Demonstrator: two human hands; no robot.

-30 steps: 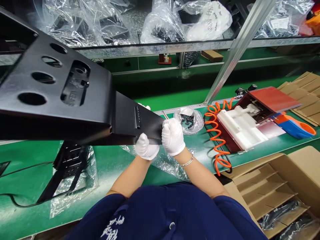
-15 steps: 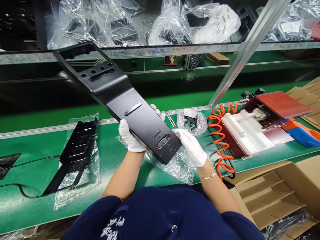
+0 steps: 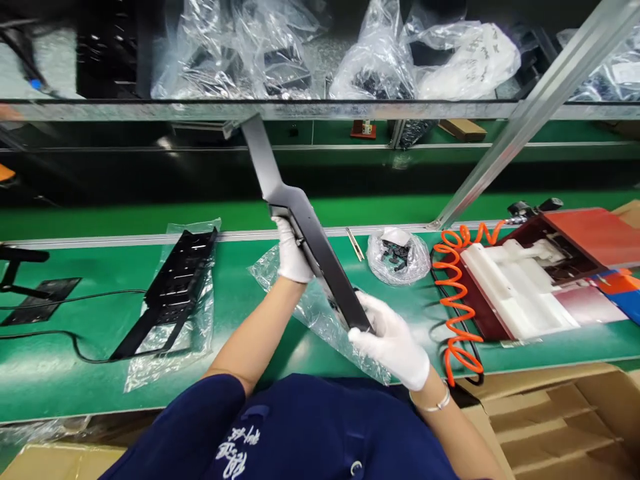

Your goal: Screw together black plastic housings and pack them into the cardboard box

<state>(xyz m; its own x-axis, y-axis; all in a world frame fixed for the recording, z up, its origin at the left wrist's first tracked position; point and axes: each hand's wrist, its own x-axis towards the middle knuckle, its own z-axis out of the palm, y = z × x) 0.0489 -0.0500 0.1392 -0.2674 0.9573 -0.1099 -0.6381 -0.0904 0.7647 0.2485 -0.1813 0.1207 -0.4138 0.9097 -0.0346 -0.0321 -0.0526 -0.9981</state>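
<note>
Both my hands wear white gloves and hold a long black panel [image 3: 305, 227] edge-on above the green belt [image 3: 90, 313]. My left hand [image 3: 293, 252] grips its middle from the left side. My right hand [image 3: 393, 340] cups the near lower end. The panel's far end points up toward the shelf rail. A crumpled clear plastic bag [image 3: 320, 313] lies on the belt beneath the panel.
A second black panel on a clear bag [image 3: 173, 287] lies on the belt at left, with a black cable and a flat black part [image 3: 40, 300] beyond. A small bag of black parts [image 3: 395, 253], an orange coiled hose [image 3: 457, 293], a red-and-white fixture [image 3: 525, 280] and cardboard boxes [image 3: 555, 427] are at right.
The panel has turned from face-up to edge-on and swung further away. My left hand slid up to its middle; my right hand moved under its near end.
</note>
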